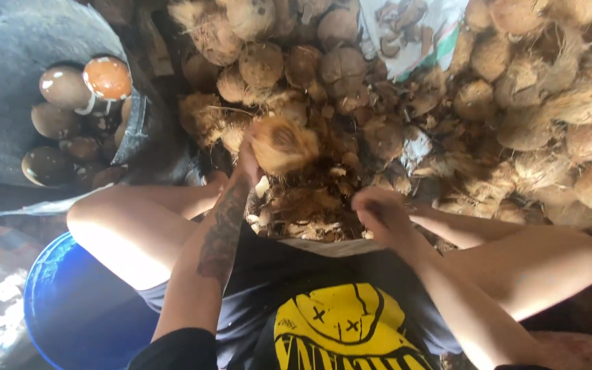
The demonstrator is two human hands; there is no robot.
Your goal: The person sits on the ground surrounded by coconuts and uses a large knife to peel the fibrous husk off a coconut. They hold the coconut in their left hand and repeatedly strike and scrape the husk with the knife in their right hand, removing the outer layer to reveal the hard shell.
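Sitting low beside a round blue tub [70, 301], the person curls the right hand [378, 212] into a blurred loose fist over fibrous husk scraps [303, 205]. Their left hand [247, 161] grips one shaggy tan coconut [284, 144]. Beyond, six smooth peeled coconuts [70, 116] fill a dark basin [8, 62].

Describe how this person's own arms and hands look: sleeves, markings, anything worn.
Both hands are bare, with no gloves. The left forearm carries a dark tattoo along its length, up toward the left hand. The right forearm shows no markings, and neither does the right hand, which is blurred. Dark short sleeves end at the upper arms.
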